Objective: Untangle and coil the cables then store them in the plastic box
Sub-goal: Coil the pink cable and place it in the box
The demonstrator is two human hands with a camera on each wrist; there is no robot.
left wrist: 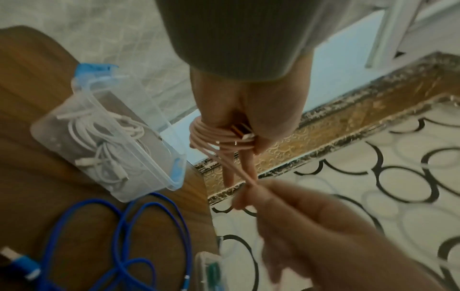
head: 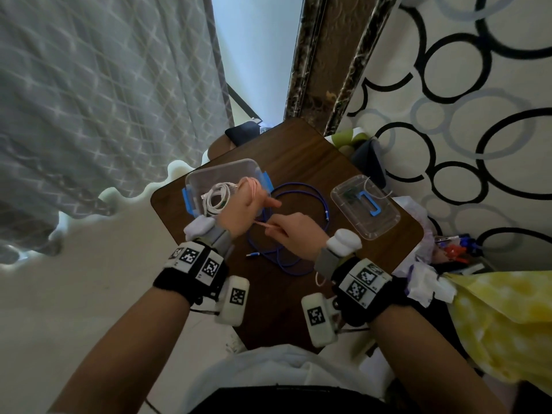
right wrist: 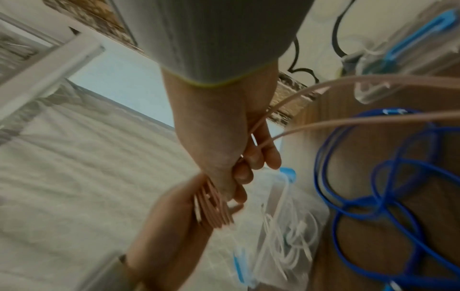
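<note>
Dark wood-grain table (head: pixel 298 162) stands on a pale floor, between a grey quilted bed cover (head: pixel 89 85) on the left and a cream rug (head: pixel 466 85) with black and grey rings on the right; an ornate gold-brown frame (head: pixel 325 61) runs behind it.

Left hand (head: pixel 240 209) has its fingers (left wrist: pixel 245 163) straight and close together, with several turns of the pink cable (left wrist: pixel 211 135) wound round them; the thumb pins the plug end against the turns. Right hand (head: pixel 294 231) pinches the free length of the same cable between thumb and curled fingers (right wrist: pixel 270 155), just beside the left hand, and the strand runs taut from one hand to the other. A short pink end shows under the right wrist.

Under and beyond the hands the blue cable (head: pixel 301 192) lies in loose loops on the table, one plug toward the near edge. Just left of it sits the clear box (head: pixel 194 179) with two blue clips, open, with one coiled white cable (head: pixel 216 198) inside. Its clear lid (head: pixel 385 218), with a blue handle, lies well apart on the right side of the table.

Three cables in all: pink, blue, white. One box, one lid.

Both wrists wear black bands with white square code tags; no readable words on them, nor on the box. A yellow dotted cloth (head: pixel 507 324) and crumpled bits lie off the right edge.
</note>
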